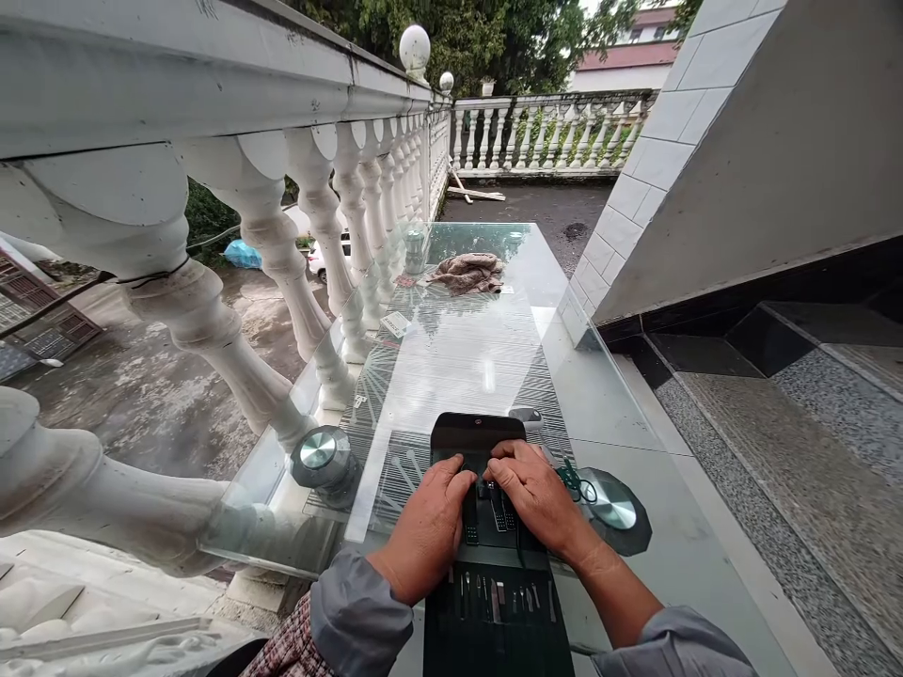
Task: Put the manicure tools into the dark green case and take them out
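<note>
A black manicure case point(494, 649) lies unfolded on a glass table, its flap point(478, 432) at the far end. My left hand point(432, 527) is closed on the case's left side, thumb and forefinger over its inner edge. From the right, my right hand point(532, 489) reaches over the case, fingers bent and pinched at the top of a pair of nail clippers point(502, 512). Another clipper-like tool point(471, 534) sits beside it on the left. Several slim metal manicure tools point(498, 597) are held in a row in the near panel. My fingertips partly hide the clippers.
The glass table point(451, 376) carries a crumpled brown cloth point(469, 273) and a small white card point(396, 324). Dark green cord point(575, 481) lies right of the case, near a round metal table support point(612, 508). White balusters point(212, 320) run left; stone steps point(797, 414) rise right.
</note>
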### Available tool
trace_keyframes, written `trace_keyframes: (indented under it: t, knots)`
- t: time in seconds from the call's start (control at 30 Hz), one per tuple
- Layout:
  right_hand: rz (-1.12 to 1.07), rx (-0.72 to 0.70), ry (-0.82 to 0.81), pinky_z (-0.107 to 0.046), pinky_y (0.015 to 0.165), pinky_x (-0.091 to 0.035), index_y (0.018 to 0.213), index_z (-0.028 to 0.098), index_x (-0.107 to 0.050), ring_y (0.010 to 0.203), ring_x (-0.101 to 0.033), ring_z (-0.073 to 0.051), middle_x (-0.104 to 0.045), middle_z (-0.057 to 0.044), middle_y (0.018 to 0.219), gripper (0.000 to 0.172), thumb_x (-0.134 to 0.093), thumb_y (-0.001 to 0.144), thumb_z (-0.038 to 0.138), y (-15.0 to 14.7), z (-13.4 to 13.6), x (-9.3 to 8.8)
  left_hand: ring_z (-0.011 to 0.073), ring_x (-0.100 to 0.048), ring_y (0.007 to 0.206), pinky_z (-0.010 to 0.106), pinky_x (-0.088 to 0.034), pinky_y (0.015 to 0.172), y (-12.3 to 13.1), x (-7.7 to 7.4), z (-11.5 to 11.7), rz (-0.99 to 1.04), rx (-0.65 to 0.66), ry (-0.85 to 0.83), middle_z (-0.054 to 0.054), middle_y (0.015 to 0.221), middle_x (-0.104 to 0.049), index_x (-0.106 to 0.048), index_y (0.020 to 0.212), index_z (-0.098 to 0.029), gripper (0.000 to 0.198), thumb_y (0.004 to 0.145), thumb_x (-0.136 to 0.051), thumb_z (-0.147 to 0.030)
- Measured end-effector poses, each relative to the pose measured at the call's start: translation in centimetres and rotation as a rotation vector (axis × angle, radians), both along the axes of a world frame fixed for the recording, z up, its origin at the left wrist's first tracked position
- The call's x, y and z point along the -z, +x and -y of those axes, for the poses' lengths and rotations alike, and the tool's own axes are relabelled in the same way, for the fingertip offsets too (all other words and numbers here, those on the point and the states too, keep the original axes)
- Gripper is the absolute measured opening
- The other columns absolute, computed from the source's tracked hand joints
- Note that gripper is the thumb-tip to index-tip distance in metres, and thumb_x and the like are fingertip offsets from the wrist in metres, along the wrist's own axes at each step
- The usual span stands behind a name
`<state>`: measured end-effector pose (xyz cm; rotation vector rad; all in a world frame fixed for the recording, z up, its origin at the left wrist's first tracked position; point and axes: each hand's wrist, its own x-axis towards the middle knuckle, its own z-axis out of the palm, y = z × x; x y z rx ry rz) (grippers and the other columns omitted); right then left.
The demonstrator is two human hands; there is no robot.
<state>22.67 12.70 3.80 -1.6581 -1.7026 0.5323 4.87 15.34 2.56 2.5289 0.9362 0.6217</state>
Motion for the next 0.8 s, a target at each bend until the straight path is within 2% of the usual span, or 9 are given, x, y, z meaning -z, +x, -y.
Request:
trace_keyframes:
  t: [0.13, 0.23, 0.3, 0.37, 0.47, 0.57, 0.67, 0.8]
  knots:
    - [-0.167, 0.095, 0.138, -0.035, 0.090, -0.040, 0.086, 0.023, -0.070, 0.100, -0.054, -0.020, -0.060, -0.007, 0.102, 0.036, -0.042, 0.087, 0.045, 1.2, 0.6, -0.5, 0.0249, -0.045, 0.121, 0.046, -0.044, 0.099, -0.1, 0.0, 0.0, 0.033, -0.002, -0.004, 0.015, 0.129, -0.047, -0.049, 0.116, -0.015, 0.034, 0.084, -0.041, -0.005]
    - [-0.248, 0.356, 0.240, -0.033, 0.086, -0.042, 0.087, 0.021, -0.067, 0.094, -0.056, -0.020, -0.061, -0.006, 0.098, 0.033, -0.049, 0.081, 0.048, 4.3, 1.3, -1.2, 0.0251, -0.044, 0.122, 0.046, -0.044, 0.100, -0.2, 0.0, 0.1, 0.038, 0.002, -0.005, 0.014, 0.130, -0.047, -0.048, 0.118, -0.016, 0.036, 0.084, -0.041, -0.004]
    - [-0.242, 0.583, 0.195, -0.032, 0.077, -0.044, 0.084, 0.020, -0.064, 0.082, -0.058, -0.019, -0.062, -0.004, 0.088, 0.033, -0.053, 0.076, 0.050, 6.6, 1.9, -1.4, 0.0252, -0.045, 0.122, 0.047, -0.044, 0.099, -0.3, 0.1, 0.1, 0.045, 0.001, -0.001, 0.013, 0.130, -0.047, -0.048, 0.118, -0.017, 0.037, 0.084, -0.041, -0.004]
    - [-0.159, 0.667, 0.069, -0.032, 0.072, -0.043, 0.079, 0.021, -0.063, 0.076, -0.057, -0.019, -0.063, -0.004, 0.082, 0.030, -0.053, 0.073, 0.048, 8.4, 2.4, -1.1, 0.0251, -0.045, 0.121, 0.047, -0.044, 0.099, -0.2, 0.1, 0.0, 0.051, -0.001, 0.007, 0.014, 0.129, -0.048, -0.049, 0.118, -0.016, 0.037, 0.084, -0.041, -0.004]
    - [0.039, 0.553, -0.072, -0.030, 0.067, -0.039, 0.072, 0.022, -0.061, 0.075, -0.055, -0.019, -0.062, -0.003, 0.081, 0.023, -0.050, 0.074, 0.042, 9.1, 2.9, 0.0, 0.0248, -0.046, 0.120, 0.046, -0.045, 0.099, -0.1, 0.2, 0.0, 0.060, 0.002, 0.017, 0.014, 0.128, -0.049, -0.050, 0.116, -0.015, 0.036, 0.084, -0.040, -0.004]
    - [0.245, 0.423, -0.109, -0.028, 0.064, -0.036, 0.071, 0.022, -0.057, 0.077, -0.054, -0.019, -0.059, -0.003, 0.079, 0.019, -0.048, 0.076, 0.037, 8.3, 3.1, 1.1, 0.0247, -0.047, 0.120, 0.047, -0.044, 0.098, -0.1, 0.3, -0.1, 0.065, 0.008, 0.024, 0.014, 0.128, -0.049, -0.050, 0.116, -0.015, 0.035, 0.084, -0.040, -0.004]
    - [0.408, 0.398, -0.122, -0.028, 0.063, -0.034, 0.073, 0.021, -0.055, 0.077, -0.052, -0.018, -0.057, -0.003, 0.079, 0.014, -0.046, 0.079, 0.030, 7.6, 3.0, 1.5, 0.0250, -0.046, 0.120, 0.048, -0.044, 0.098, -0.1, 0.3, -0.2, 0.055, 0.015, 0.025, 0.015, 0.128, -0.049, -0.049, 0.117, -0.015, 0.035, 0.085, -0.039, -0.005]
    - [0.506, 0.402, -0.206, -0.026, 0.061, -0.033, 0.073, 0.020, -0.055, 0.072, -0.052, -0.017, -0.056, -0.004, 0.080, 0.015, -0.043, 0.082, 0.022, 7.9, 2.8, 1.1, 0.0254, -0.046, 0.120, 0.047, -0.045, 0.098, -0.1, 0.3, -0.1, 0.042, 0.019, 0.040, 0.015, 0.127, -0.049, -0.048, 0.117, -0.015, 0.034, 0.085, -0.039, -0.005]
